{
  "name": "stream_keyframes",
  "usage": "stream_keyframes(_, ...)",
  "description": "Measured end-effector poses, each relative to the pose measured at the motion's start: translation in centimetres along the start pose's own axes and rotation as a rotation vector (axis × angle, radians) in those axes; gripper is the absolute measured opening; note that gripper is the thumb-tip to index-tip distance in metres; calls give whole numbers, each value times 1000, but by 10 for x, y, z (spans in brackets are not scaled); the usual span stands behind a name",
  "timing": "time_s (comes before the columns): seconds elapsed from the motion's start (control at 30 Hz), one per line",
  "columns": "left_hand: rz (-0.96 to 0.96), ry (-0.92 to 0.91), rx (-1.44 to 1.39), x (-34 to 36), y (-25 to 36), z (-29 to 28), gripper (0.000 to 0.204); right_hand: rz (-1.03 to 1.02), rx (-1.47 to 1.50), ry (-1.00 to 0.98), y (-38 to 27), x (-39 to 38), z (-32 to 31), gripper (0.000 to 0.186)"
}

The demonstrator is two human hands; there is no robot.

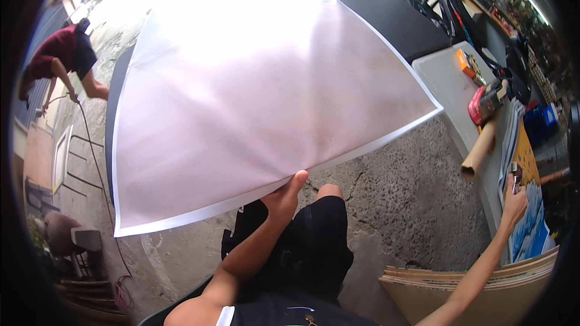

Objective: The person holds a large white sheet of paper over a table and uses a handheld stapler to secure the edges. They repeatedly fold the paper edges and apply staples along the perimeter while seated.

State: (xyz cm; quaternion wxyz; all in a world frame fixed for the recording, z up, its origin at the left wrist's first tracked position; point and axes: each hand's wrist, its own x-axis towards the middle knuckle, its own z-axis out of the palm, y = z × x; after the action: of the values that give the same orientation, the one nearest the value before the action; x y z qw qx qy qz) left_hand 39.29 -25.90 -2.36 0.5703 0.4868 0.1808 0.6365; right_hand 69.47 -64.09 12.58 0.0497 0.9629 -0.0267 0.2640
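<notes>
A large pale pinkish sheet (272, 96) with a white border is spread over a black tabletop (386, 15), its near edge reaching out toward me. My left hand (283, 198) pinches that edge near the middle, thumb on top and fingers hidden underneath. Out to the right, my right hand (513, 204) is closed around a small shiny metal hand tool (515, 178), whose exact kind is too small to tell. The tool is over a colourful blue and yellow printed picture (530, 217) beside a light grey side table (444, 78).
On the side table are a cardboard tube (480, 151), a red container (483, 104) and an orange box (466, 63). Wooden boards (471, 287) stand at lower right. At far left a person in a maroon shirt (57, 51) bends over, holding a long thin hose (90, 139).
</notes>
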Motion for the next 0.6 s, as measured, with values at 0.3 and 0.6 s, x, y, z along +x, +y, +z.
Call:
stream_keyframes(0.3, -163, -221, 154, 4, 8, -31, 19, -28, 72, -101, 30, 58, 81, 64)
stream_keyframes(0.6, -27, -170, 436, -9, 22, -156, 70, -111, 174, 81, 36, 46, 82, 58)
